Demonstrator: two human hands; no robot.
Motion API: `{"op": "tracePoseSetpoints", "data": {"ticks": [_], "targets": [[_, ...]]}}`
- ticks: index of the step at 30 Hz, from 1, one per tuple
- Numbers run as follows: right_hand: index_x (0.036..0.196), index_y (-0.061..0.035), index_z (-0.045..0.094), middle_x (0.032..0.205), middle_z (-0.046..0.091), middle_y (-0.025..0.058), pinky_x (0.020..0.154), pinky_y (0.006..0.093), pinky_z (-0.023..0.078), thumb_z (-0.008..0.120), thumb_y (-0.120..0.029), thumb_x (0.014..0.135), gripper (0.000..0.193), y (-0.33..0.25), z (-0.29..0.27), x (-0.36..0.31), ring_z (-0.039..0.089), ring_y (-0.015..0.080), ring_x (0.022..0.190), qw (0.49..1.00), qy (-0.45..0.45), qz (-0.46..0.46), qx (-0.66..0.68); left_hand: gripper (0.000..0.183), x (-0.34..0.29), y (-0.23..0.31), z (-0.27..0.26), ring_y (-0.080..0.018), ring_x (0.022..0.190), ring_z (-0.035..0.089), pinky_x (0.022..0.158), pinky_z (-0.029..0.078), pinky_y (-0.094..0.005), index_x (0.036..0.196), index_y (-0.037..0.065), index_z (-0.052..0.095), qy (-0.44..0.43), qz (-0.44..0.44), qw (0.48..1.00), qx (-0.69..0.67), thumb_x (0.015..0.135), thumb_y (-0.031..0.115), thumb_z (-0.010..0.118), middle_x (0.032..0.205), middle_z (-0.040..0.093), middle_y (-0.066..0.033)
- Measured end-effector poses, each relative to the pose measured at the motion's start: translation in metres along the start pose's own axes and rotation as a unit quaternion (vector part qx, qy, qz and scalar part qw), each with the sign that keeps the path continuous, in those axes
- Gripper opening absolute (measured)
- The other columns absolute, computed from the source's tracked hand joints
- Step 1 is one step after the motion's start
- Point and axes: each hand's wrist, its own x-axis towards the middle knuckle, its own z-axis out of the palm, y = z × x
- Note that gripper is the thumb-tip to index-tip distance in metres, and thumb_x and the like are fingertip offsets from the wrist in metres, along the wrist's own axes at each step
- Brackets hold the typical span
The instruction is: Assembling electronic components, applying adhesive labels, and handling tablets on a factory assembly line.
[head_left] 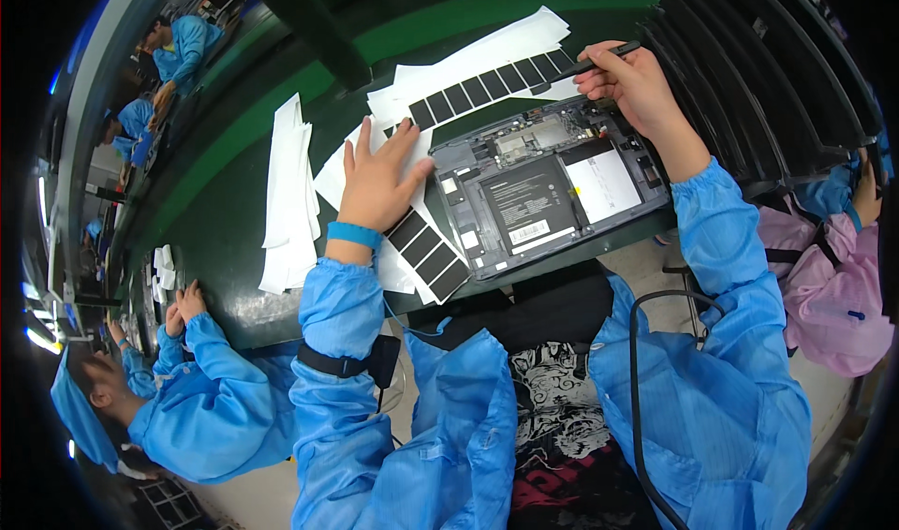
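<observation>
My left hand point(377, 176) lies with its fingers spread on white backing sheets, beside the left edge of an opened tablet point(475, 249). A strip of black rectangular stickers point(429, 257) comes out from under its wrist side. In my right hand point(629, 88) is a slim black tool, apparently tweezers point(588, 64), gripped between thumb and fingers. Its tip reaches down to a second strip of black stickers point(487, 87) beyond the tablet's far edge. The tablet shows its black battery point(527, 207), a white panel point(602, 185) and a circuit board point(534, 142).
Loose white sheets point(288, 193) lie left on the green bench point(225, 282), more point(496, 45) at the back. A row of black trays or panels point(749, 80) stands at right. Co-workers in blue point(220, 399) and pink point(829, 287) sit either side. A black cable point(637, 390) crosses my lap.
</observation>
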Motion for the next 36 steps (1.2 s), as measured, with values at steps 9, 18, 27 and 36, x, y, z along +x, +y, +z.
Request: {"op": "tracePoseSetpoints", "data": {"ticks": [9, 18, 27, 36], "targets": [[0.100, 0.0079, 0.064, 0.078, 0.068, 0.0172, 0.061, 0.0239, 0.056, 0.056, -0.014, 0.095, 0.024, 0.010, 0.014, -0.013, 0.069, 0.0174, 0.067, 1.000, -0.004, -0.024, -0.004, 0.035, 0.061, 0.080, -0.050, -0.0125, 0.065, 0.057, 0.058, 0.046, -0.0290, 0.096, -0.005, 0.067, -0.053, -0.154, 0.900, -0.403, 0.090, 0.029, 0.062, 0.073, 0.064, -0.0103], [0.102, 0.0062, 0.062, 0.080, 0.068, 0.0190, 0.058, 0.0224, 0.054, 0.058, -0.014, 0.095, 0.022, 0.024, 0.010, -0.010, 0.067, 0.0151, 0.064, 0.999, -0.030, 0.033, 0.028, 0.036, 0.091, 0.103, -0.011, -0.0155, 0.063, 0.060, 0.061, 0.047, -0.0294, 0.087, -0.006, 0.070, -0.178, -0.165, 0.875, -0.419, 0.085, 0.030, 0.067, 0.070, 0.065, -0.0101], [0.101, 0.0048, 0.063, 0.079, 0.068, 0.0147, 0.060, 0.0222, 0.053, 0.059, -0.016, 0.095, 0.022, 0.023, 0.012, -0.010, 0.066, 0.0127, 0.065, 0.998, -0.054, 0.012, -0.042, 0.031, 0.100, 0.103, -0.003, -0.0163, 0.057, 0.060, 0.056, 0.047, -0.0307, 0.076, -0.004, 0.069, -0.161, -0.148, 0.905, -0.365, 0.079, 0.027, 0.071, 0.063, 0.064, -0.0112], [0.103, 0.0032, 0.061, 0.078, 0.066, 0.0108, 0.062, 0.0210, 0.051, 0.058, -0.017, 0.096, 0.022, 0.027, 0.013, -0.009, 0.063, 0.0102, 0.066, 0.995, -0.068, -0.003, -0.067, 0.034, 0.107, 0.109, 0.004, -0.0195, 0.050, 0.060, 0.052, 0.047, -0.0326, 0.069, -0.003, 0.069, -0.155, -0.189, 0.905, -0.347, 0.075, 0.030, 0.074, 0.057, 0.062, -0.0122]]}}
